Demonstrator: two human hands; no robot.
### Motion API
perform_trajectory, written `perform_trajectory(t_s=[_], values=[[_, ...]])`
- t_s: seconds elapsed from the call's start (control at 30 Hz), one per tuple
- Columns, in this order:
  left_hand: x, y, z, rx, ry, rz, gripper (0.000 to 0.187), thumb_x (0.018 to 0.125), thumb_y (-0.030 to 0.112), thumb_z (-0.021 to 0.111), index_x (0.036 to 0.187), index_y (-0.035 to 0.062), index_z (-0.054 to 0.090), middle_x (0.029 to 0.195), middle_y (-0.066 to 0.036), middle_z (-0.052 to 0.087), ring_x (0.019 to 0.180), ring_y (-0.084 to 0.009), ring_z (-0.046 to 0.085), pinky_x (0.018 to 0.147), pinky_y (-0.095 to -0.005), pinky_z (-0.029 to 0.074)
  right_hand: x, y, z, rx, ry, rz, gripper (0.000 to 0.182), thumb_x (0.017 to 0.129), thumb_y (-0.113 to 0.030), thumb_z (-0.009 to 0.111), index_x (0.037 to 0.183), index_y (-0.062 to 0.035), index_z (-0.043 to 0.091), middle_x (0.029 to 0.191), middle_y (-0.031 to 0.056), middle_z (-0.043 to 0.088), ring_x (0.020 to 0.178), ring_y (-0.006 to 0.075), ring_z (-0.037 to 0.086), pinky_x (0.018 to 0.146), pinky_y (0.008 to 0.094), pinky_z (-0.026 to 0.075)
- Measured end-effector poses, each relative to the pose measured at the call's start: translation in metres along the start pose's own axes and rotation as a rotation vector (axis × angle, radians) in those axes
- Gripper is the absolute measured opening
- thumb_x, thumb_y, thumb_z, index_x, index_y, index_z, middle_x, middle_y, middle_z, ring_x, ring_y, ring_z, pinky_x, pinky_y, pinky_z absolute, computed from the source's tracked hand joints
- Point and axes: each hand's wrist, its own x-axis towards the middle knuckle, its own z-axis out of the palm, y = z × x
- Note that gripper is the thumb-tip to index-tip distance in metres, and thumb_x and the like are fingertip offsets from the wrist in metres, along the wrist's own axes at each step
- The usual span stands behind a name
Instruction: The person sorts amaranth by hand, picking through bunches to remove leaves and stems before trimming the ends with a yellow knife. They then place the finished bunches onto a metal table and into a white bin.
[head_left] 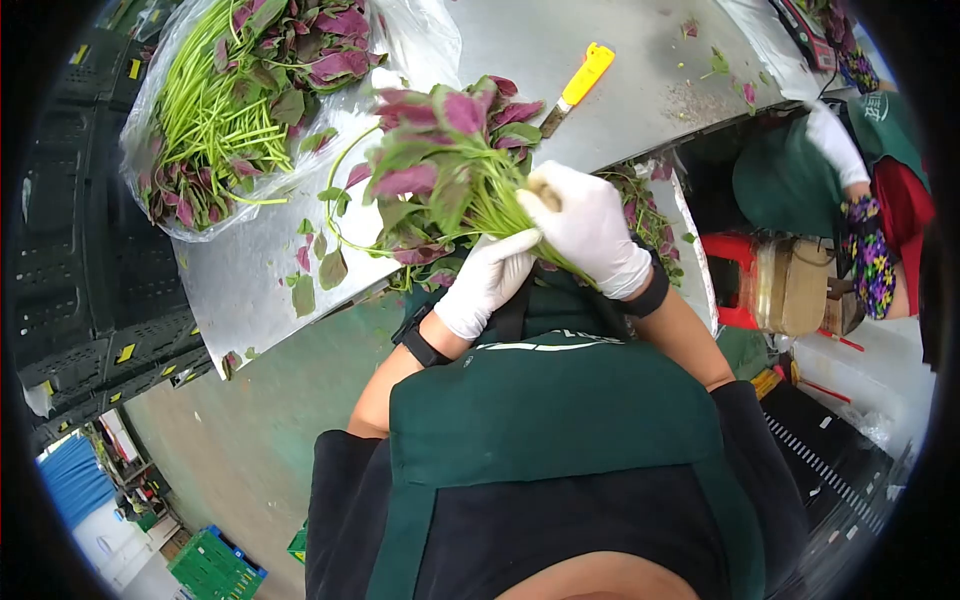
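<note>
Both my hands wear white gloves and are closed on one bunch of amaranth (440, 170), with purple-green leaves and pale green stems. My right hand (590, 230) wraps around the stems near their cut ends, with a small tan spot showing at its fingertips. Just below and to the left, my left hand (487, 280) pinches the same stems. The leafy end points up and left over the edge of the steel table (640, 100). I have black wristbands on and a dark green apron (550, 420).
A yellow-handled knife (583, 78) lies on the table behind the bunch. An open plastic bag (215, 110) of more amaranth sits at the far left, with loose leaves (318, 270) scattered nearby. Black crates (90, 300) stand on the left. A co-worker's gloved hand (835, 145) is on the right.
</note>
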Motion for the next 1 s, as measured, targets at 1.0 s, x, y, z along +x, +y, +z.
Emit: perform_trajectory(t_s=[1.0], values=[[0.007, -0.003, -0.004, -0.010, -0.154, -0.003, 0.050, 0.069, -0.003, 0.059, 0.119, 0.0017, 0.054, 0.118, -0.012, 0.057, 0.121, -0.0278, 0.051, 0.113, -0.0422, 0.034, -0.054, 0.038, -0.060, -0.080, 0.008, 0.104, 0.019, 0.080, -0.019, 0.072, 0.092, -0.0064, 0.065, 0.086, 0.0114, 0.065, 0.075, 0.0292, 0.065, 0.068, 0.0377, 0.052]])
